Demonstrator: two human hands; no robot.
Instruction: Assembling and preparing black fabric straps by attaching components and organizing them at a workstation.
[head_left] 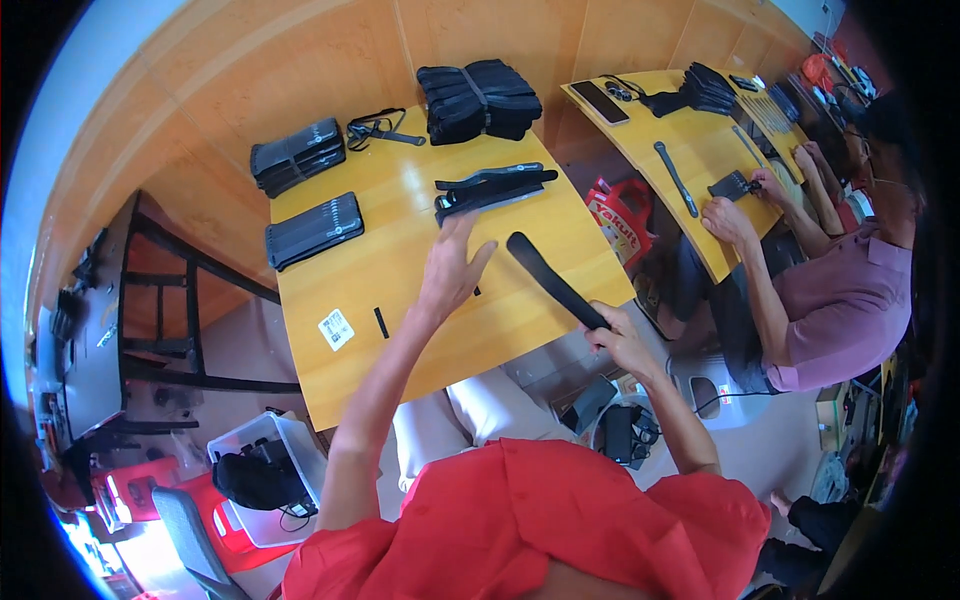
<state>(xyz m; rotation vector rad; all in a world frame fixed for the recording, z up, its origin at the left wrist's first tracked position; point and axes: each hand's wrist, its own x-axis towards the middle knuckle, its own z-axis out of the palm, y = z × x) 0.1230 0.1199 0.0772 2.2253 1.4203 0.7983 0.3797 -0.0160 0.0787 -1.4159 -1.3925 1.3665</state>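
Head view, right hand (622, 343): fingers grasp a black strap (552, 280) by one end; it slants ahead-left of them.
Left hand (450, 273): fingers released, beside the strap bundle (497, 188).
Handling: supporting the free end should limit flopping.
Print: tiny on the white label (336, 329), left of both; large on the red bag (622, 216), beyond right fingers.

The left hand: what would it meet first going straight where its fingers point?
The left hand would probably meet the loose black straps right ahead; whether it already touches them is unclear.
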